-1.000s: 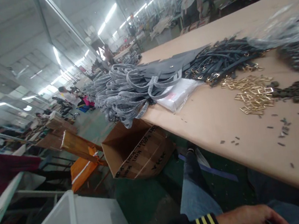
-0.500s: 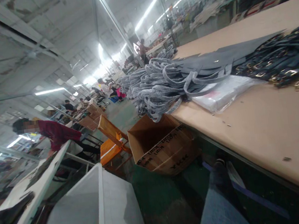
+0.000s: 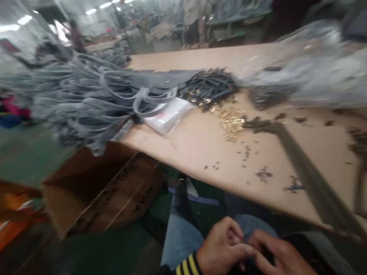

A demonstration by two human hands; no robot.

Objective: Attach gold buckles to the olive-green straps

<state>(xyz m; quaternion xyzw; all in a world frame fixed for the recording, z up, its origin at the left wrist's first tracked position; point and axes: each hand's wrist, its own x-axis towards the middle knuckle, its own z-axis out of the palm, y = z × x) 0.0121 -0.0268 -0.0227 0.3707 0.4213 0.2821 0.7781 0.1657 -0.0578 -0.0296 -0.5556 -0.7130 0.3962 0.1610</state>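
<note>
My left hand, in a dark cuff with yellow stripes, is over my lap with its fingers curled and thumb pressed in. Beside it, my right hand is also curled, its fingertips meeting those of the left. Anything between them is too small or blurred to make out. On the tabletop beyond the hands lie small dark pieces in loose groups. Farther back are a heap of gold-coloured metal fittings and a bundle of dark straps with gold-coloured hardware. A long olive strap crosses the table's near edge.
Grey strap loops are piled at the table's far left end, by a clear plastic packet. Below stands an open cardboard box. Plastic bags cover the back right. An orange-covered chair is at the left.
My view has swung to the right, bringing more of the table, the olive strap and the plastic bags into sight. Both my hands now show above my lap.
</note>
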